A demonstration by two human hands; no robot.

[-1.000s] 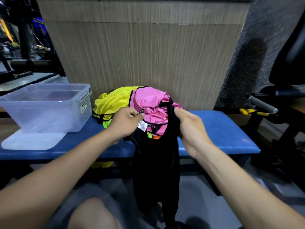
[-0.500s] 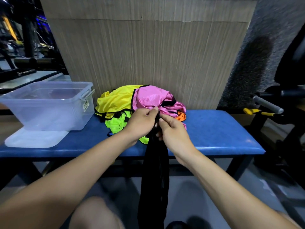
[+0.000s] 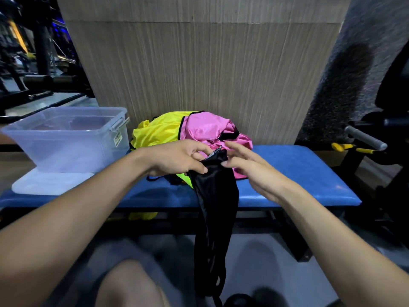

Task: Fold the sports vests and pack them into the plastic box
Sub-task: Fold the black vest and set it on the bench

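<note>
Left hand (image 3: 177, 159) grips the top edge of the black vest (image 3: 215, 209), fingers curled round the bunched cloth; the rest hangs below them, past the front edge of the blue bench (image 3: 298, 173). Right hand (image 3: 250, 171) just beside, fingers loosely spread, tips at the vest's top corner; whether they touch it, cannot tell. Pink vest (image 3: 205, 129) and yellow vest (image 3: 159, 130) heaped just beyond the fingers. Plastic box (image 3: 66, 138) well left of them, on the bench.
</note>
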